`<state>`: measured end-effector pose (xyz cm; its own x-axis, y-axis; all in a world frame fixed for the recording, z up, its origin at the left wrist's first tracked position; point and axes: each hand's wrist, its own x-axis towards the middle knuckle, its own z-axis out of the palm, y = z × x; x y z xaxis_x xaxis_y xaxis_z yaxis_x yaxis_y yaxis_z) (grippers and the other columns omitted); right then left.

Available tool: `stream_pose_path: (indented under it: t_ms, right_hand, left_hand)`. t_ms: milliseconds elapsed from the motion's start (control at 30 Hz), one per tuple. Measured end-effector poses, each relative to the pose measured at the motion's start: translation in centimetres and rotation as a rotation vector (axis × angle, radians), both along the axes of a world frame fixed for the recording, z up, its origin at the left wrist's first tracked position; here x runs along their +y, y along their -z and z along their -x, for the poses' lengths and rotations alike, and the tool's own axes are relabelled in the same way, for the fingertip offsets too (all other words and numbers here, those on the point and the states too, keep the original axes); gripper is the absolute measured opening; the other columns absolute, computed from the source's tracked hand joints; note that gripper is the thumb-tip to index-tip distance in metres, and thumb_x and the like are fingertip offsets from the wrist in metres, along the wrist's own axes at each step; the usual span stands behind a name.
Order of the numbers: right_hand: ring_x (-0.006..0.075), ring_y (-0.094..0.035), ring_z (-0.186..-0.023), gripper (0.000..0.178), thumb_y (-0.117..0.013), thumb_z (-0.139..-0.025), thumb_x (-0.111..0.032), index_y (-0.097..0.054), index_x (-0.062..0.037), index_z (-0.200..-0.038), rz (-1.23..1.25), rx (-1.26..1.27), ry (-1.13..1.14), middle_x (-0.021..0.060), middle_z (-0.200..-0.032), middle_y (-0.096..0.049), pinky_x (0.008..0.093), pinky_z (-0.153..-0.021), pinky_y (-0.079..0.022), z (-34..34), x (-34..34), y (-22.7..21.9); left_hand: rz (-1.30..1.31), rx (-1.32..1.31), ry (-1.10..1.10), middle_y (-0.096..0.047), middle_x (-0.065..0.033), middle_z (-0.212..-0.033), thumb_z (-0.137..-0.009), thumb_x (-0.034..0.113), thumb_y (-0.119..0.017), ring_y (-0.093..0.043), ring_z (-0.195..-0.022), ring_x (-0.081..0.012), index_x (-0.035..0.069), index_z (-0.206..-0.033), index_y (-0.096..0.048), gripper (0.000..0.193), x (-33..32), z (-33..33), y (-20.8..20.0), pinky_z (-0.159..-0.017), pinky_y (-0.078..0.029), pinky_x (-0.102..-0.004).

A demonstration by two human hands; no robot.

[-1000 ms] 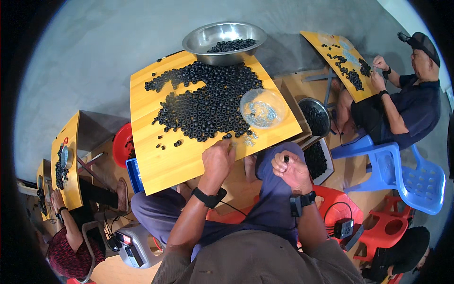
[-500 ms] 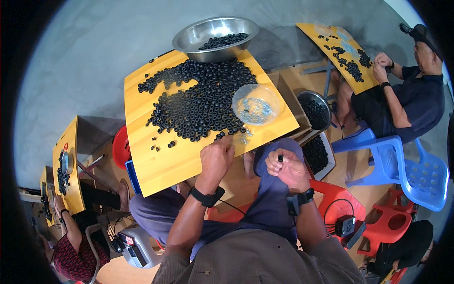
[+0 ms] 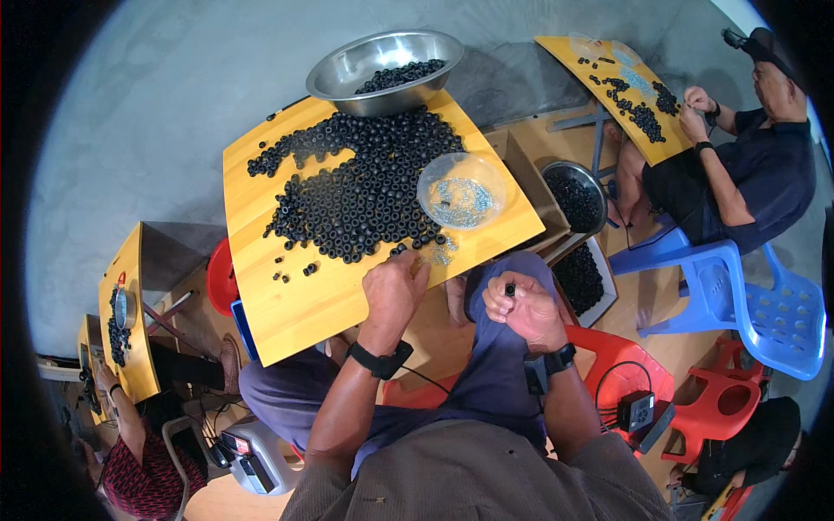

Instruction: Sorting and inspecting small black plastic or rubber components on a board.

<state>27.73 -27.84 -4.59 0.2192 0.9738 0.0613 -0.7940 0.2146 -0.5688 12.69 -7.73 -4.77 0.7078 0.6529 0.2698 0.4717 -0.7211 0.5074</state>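
My right hand is held above my lap off the table's near right corner, its curled fingers pinching a small black cylindrical piece. At the near edge of the yellow wooden table, my left hand reaches in with fingers bent down beside a few loose black pieces. What those fingers hold, if anything, is hidden. A large spread of small black ring-shaped pieces lies beyond my left hand. Close to its fingertips is a little heap of small shiny clear-blue pieces. More of these sit in a round clear plastic tub.
At the table's far edge stands a steel bowl with black pieces. Right of the table are another metal bowl and a box of black pieces. A co-worker sits by a blue chair. Another person works at left.
The view has shifted slightly, so the table sits a little farther left. Both hands keep nearly the same pose, and the black piece stays in my right fingers.
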Motion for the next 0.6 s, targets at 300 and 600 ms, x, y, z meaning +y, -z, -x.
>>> stream_pose_path:
  t_ms: [300,600]
  right_hand:
    - [0.0139,-0.049,-0.076,0.031,-0.068,-0.096,-0.032,-0.06,-0.0019,-0.092,0.012,-0.016,0.003,0.0004,-0.08,-0.052,0.0292,-0.067,-0.042,-0.1,-0.1,-0.2]
    - [0.0145,-0.044,-0.074,0.027,-0.068,-0.094,-0.027,-0.061,-0.0007,-0.097,0.002,-0.001,0.012,0.002,-0.078,-0.046,0.0287,-0.064,-0.039,0.0,-0.1,-0.1]
  left_hand:
    - [0.035,-0.178,-0.016,-0.069,-0.0172,-0.07,-0.086,0.013,-0.069,-0.069,-0.062,-0.035,0.007,-0.091,-0.075,0.01,0.2,0.2,0.4,-0.058,-0.054,-0.0425]
    - [0.336,-0.369,-0.179,-0.06,-0.0063,-0.056,-0.089,0.007,-0.072,-0.05,-0.05,-0.0074,0.004,-0.097,-0.075,0.009,2.1,3.7,-0.9,-0.05,-0.043,-0.0271]
